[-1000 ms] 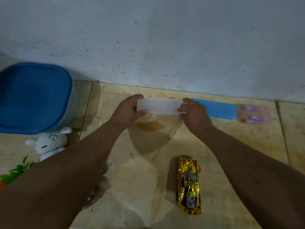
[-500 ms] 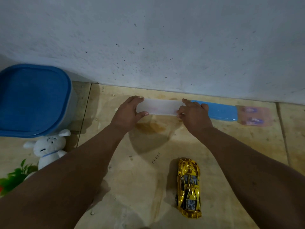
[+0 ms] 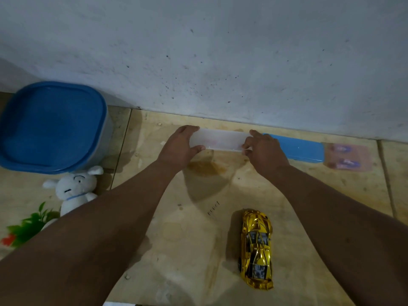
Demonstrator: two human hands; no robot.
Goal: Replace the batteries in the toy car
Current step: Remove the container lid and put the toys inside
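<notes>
Toy car [image 3: 257, 248] lies untouched; left hand [image 3: 178, 146] and right hand [image 3: 263, 149] grip translucent box [image 3: 220, 141]

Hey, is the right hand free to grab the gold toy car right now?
Probably not yet. The right hand grips one end of the clear box, the left hand the other. Nothing lies between it and the toy car; it would have to let go first.

A blue-lidded tub [image 3: 50, 127] stands beside a white plush rabbit [image 3: 75, 191] and green plant [image 3: 31, 226].
</notes>
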